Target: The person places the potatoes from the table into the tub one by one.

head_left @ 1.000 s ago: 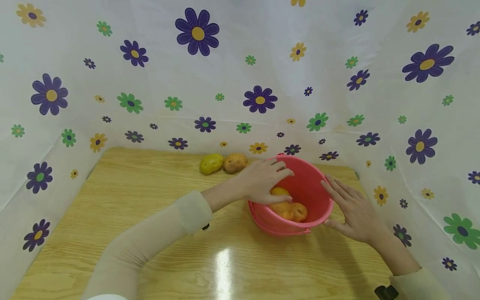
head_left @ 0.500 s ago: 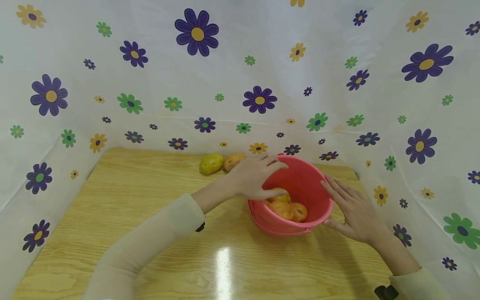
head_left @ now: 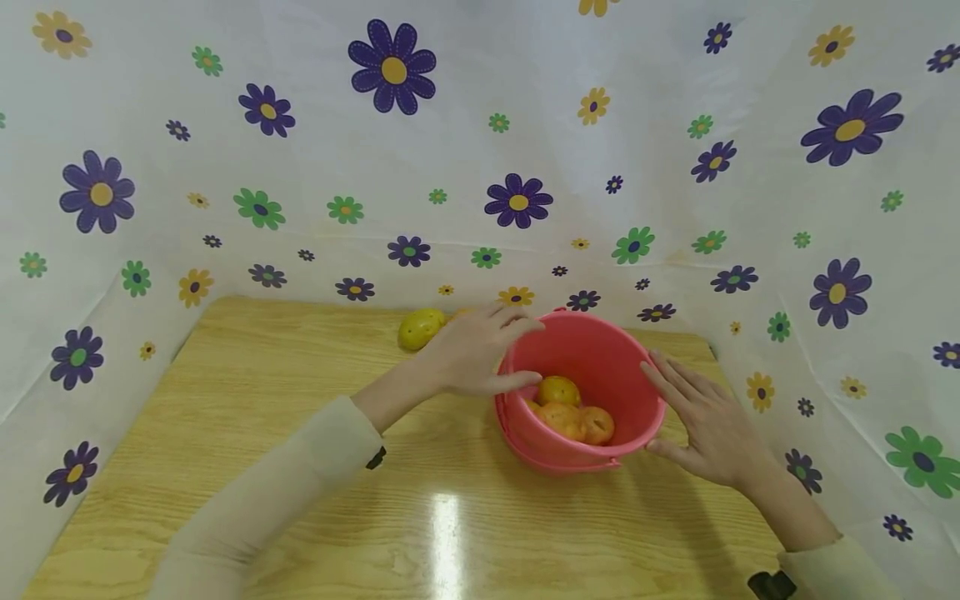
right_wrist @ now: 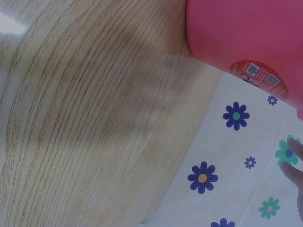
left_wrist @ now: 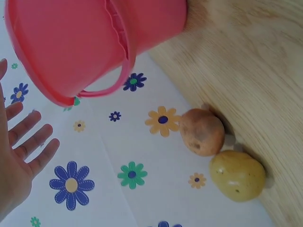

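A pink bucket (head_left: 611, 346) stands on the table with several potatoes (head_left: 562, 421) in its bottom. My left hand (head_left: 476, 354) is over the bucket's left rim, holding nothing, fingers apart and thumb pointing toward the opening. My right hand (head_left: 708, 429) rests its fairly straight fingers against the bucket's right rim. Behind the left hand, a yellow potato (head_left: 420, 329) lies at the table's back edge. Beside it sits a brown potato (left_wrist: 202, 132), mostly hidden by the hand in the head view but plain in the left wrist view.
The wooden table (head_left: 300, 400) ends at a white flowered cloth (head_left: 450, 150) that rises behind it and along both sides. A handle (left_wrist: 124, 71) hangs down the bucket's side. A printed label (right_wrist: 259, 78) is on the bucket's wall.
My left hand has moved left, from over the bucket's inside to its left rim, and now covers most of the brown potato. The right hand and the bucket have stayed put.
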`<action>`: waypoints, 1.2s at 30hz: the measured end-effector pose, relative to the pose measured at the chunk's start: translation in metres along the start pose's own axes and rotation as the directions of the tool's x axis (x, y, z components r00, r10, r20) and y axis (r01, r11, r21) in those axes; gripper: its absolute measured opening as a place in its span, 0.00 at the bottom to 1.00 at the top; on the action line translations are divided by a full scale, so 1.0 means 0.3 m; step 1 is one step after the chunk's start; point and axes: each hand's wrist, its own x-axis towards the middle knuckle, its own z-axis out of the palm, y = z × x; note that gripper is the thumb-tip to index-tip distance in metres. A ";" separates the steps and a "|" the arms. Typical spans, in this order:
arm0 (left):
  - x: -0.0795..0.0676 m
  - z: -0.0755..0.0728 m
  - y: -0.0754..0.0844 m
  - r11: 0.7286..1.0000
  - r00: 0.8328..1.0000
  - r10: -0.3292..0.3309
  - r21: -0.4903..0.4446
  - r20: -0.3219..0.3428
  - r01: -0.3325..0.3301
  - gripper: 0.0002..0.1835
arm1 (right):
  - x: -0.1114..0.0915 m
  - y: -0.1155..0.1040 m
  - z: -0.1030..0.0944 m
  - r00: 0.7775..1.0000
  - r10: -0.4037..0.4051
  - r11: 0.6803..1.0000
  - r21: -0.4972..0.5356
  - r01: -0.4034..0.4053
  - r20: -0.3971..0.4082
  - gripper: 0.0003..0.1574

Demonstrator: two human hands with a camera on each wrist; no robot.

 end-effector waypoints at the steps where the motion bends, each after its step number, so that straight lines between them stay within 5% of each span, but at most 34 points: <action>1: -0.005 -0.002 -0.010 1.000 1.000 0.001 0.010 -0.002 -0.001 0.38 | 0.000 0.000 0.000 1.000 0.001 1.000 0.001 -0.001 0.000 0.65; 20: -0.115 0.008 -0.225 0.996 0.995 -0.077 0.048 -0.067 0.080 0.38 | -0.007 -0.004 0.003 1.000 -0.001 1.000 0.002 0.001 -0.006 0.63; 36: -0.168 0.069 -0.340 0.974 0.977 -0.208 0.103 0.055 0.202 0.41 | 0.000 -0.005 0.005 1.000 0.005 1.000 -0.011 -0.005 -0.008 0.65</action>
